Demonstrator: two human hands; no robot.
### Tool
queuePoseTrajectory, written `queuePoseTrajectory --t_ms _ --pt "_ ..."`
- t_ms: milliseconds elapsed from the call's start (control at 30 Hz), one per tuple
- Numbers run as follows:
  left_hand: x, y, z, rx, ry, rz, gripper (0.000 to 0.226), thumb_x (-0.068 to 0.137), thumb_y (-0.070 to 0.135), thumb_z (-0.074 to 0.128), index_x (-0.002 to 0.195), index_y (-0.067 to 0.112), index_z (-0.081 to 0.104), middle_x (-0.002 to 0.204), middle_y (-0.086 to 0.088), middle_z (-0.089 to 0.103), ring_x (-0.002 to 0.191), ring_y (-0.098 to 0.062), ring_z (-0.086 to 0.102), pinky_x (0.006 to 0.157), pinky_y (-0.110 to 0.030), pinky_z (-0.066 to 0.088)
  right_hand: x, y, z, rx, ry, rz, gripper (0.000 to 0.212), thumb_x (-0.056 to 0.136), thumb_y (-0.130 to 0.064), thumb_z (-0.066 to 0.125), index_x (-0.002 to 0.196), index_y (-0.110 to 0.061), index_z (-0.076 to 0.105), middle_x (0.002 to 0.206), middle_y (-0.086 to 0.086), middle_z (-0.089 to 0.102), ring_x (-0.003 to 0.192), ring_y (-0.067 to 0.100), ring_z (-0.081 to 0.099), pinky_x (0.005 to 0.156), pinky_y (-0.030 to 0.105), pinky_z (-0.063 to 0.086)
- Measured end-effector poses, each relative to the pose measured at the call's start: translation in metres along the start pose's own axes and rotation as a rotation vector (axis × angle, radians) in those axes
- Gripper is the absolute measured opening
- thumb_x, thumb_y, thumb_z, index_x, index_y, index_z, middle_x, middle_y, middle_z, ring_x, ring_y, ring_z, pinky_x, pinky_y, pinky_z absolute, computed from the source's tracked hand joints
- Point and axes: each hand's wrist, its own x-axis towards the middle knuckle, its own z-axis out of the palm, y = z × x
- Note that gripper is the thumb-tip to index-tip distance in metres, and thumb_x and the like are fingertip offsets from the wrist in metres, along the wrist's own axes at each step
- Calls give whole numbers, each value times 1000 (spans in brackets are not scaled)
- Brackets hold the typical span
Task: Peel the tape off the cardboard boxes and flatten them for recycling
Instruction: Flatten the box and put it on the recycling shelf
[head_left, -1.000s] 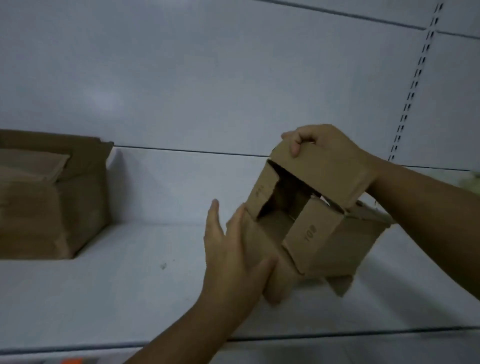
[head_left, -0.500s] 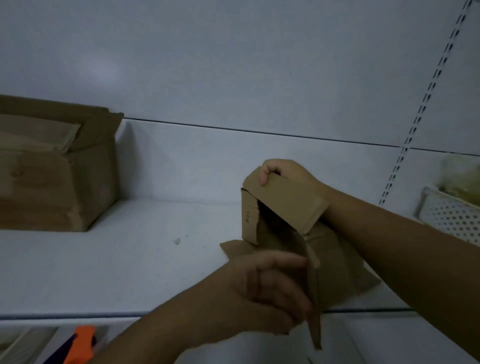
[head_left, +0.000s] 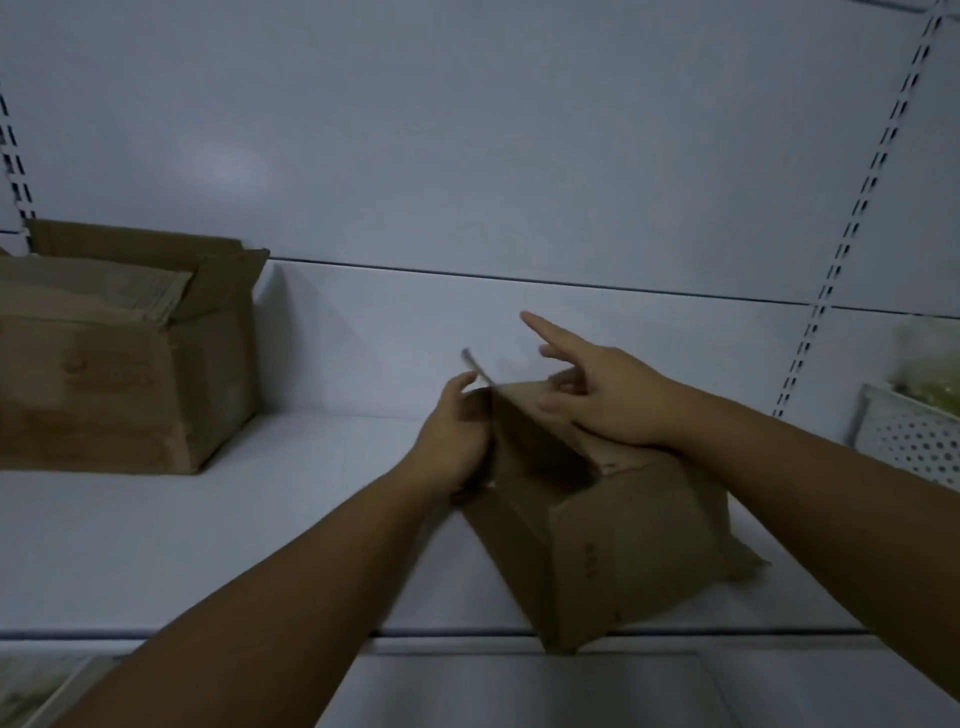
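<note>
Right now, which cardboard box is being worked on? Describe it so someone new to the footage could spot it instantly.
Start at the white shelf and go to its front edge, right of centre. There lies the small cardboard box, tipped on its side, with the left hand at its open end and the right hand flat on top. The large open carton far left stands upright, untouched.
</note>
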Motion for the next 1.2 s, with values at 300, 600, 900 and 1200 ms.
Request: queuePoseTrajectory --t_ms 300,600,900,1200 --pt "16 -10 -47 -387 -105 -454 19 92 14 49 94 7 67 75 -9 73 62 -21 70 48 -29 56 -29 16 16 -182 -120 7 48 93 -56 30 139 -41 35 152 -16 26 138 5 23 102 23 13" --pt "26 33 -47 323 396 84 27 85 0 47 94 20 64 100 -3 63 82 -16 58 62 -24 45 7 12 57 -324 -77 39 49 95 -44 35 140 -27 38 153 2 28 141 21 21 114 49 16" --pt "7 -23 19 962 -154 218 67 92 57 19 148 22 7 158 2 6 144 -9 1 118 -34 2 -5 54 9 552 330 229 13 87 -11 58 85 -13 70 86 1 68 87 19 65 82 31 53" --pt "-8 -18 23 842 -183 287 69 83 69 30 142 48 3 153 24 0 140 4 -3 115 -29 5 -11 92 12 779 145 376 28 90 -30 54 86 -6 68 79 3 64 69 12 57 61 23 44"
